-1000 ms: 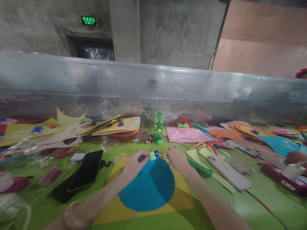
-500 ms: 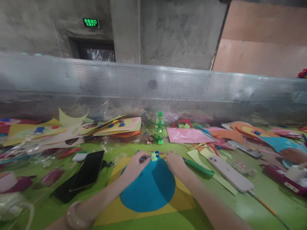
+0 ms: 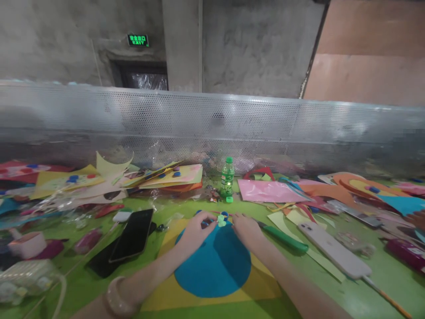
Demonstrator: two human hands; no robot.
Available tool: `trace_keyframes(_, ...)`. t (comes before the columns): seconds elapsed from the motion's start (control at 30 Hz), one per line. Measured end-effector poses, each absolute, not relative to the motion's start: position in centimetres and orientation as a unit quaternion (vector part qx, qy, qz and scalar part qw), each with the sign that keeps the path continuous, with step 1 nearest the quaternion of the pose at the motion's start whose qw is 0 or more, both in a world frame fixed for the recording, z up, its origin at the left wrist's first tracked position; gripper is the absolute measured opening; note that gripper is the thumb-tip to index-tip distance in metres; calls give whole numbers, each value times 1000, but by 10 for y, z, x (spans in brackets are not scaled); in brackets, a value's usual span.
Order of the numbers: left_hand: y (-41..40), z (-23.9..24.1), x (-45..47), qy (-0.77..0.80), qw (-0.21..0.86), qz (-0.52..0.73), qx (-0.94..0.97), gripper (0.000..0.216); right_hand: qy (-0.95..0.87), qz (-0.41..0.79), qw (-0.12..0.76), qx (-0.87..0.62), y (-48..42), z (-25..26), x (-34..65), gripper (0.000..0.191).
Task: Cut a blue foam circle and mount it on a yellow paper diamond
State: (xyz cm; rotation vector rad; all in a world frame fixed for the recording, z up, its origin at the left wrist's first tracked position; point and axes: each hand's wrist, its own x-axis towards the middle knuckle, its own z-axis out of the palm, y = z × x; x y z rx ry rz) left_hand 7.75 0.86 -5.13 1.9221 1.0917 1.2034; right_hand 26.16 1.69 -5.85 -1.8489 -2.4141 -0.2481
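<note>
A blue paper circle lies on a yellow sheet in front of me. My left hand rests at the circle's upper left edge, thumb and forefinger curled close together. Right beside those tips sits a small pale green lump, with a dark blue ball behind it. At the circle's upper right edge my right hand is closed, fingertips bent down near the green lump. Whatever either hand grips is too small or hidden to make out.
A green bottle stands beyond my hands. A black phone lies left; a green-handled tool and a pale phone lie right. Coloured paper and plastic line the back, before a perforated metal panel.
The whole view has shifted slightly, so things appear farther right and a little lower. Both hands stay at the circle's upper edge, with little movement against it.
</note>
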Motion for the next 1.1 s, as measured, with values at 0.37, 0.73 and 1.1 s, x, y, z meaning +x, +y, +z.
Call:
trace_keyframes(0.37, 10, -50, 75, 420, 297, 449, 731, 13, -768, 8, 120, -629, 20, -53, 270, 17)
trace_keyframes(0.73, 13, -51, 74, 462, 429, 450, 632, 27, -746, 5, 86, -660, 23, -51, 271, 23)
trace_keyframes(1.1, 12, -53, 75, 433, 457, 473, 617, 24, -779, 43, 375, -500, 5, -49, 251, 27)
